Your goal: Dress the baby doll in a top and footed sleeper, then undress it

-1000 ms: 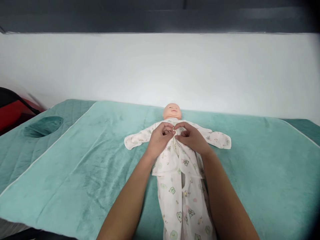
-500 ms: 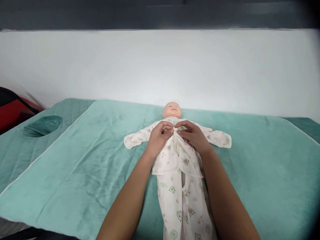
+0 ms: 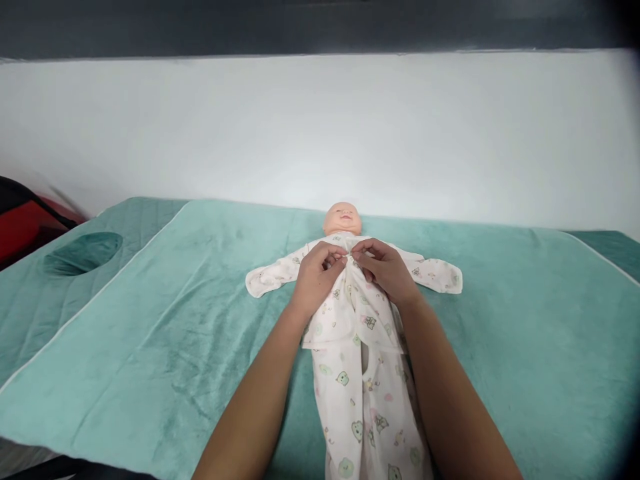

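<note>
I observe a baby doll [image 3: 343, 219] lying face up along the middle of a teal towel [image 3: 175, 320], head away from me, legs toward me. It wears a white printed top [image 3: 350, 313] and matching trousers [image 3: 360, 413]. Both sleeves lie spread flat on the towel, one out to each side.

My left hand [image 3: 317, 277] and right hand [image 3: 385, 270] meet on the doll's upper chest, just below its chin. The fingertips of the two hands touch or nearly touch at the centre line. Each hand is curled, with thumb and fingers pinching the front edge of the printed top on its own side. The two edges are drawn together between them. I cannot tell whether a fastener sits under the fingers; they hide that spot.

Both forearms run up from the near edge, one along each side of the trousers. The right forearm overlaps the doll's leg on that side.

The towel covers a quilted green table [image 3: 30, 293], whose dark oval face hole [image 3: 83, 252] lies well to the left of the hands. A red and black item [image 3: 20, 223] sits beyond the table's left corner. A white wall [image 3: 320, 127] stands behind.
</note>
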The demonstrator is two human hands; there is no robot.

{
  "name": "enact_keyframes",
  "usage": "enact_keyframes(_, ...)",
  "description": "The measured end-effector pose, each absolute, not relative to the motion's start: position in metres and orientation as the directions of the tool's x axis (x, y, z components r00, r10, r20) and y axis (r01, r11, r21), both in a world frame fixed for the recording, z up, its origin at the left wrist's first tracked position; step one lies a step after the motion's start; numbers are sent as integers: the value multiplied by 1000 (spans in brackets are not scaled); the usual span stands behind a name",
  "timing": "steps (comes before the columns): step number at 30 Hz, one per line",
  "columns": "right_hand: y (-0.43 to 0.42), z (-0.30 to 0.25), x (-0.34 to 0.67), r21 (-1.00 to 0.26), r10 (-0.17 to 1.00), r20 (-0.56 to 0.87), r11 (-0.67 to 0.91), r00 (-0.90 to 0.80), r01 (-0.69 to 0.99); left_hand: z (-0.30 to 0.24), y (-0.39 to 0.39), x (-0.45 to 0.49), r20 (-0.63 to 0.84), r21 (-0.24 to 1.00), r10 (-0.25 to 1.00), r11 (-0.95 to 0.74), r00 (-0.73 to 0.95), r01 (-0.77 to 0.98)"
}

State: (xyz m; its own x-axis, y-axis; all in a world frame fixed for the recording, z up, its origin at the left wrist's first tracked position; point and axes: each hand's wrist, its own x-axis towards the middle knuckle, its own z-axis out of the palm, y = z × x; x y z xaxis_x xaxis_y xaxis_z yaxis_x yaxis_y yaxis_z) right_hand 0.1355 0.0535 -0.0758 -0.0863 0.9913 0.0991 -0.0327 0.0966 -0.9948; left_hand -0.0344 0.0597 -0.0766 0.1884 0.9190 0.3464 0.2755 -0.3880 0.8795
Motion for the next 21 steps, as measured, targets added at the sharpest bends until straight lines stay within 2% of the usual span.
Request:
enact_keyframes(14, 52, -73, 135, -997, 995, 76, 77, -58, 9, -76, 59, -35, 303, 895, 933, -348, 193, 278)
enact_keyframes(21, 51, -73, 136, -993, 997, 53, 58, -52, 102, -78, 60, -36, 288, 917, 942, -323, 171, 233)
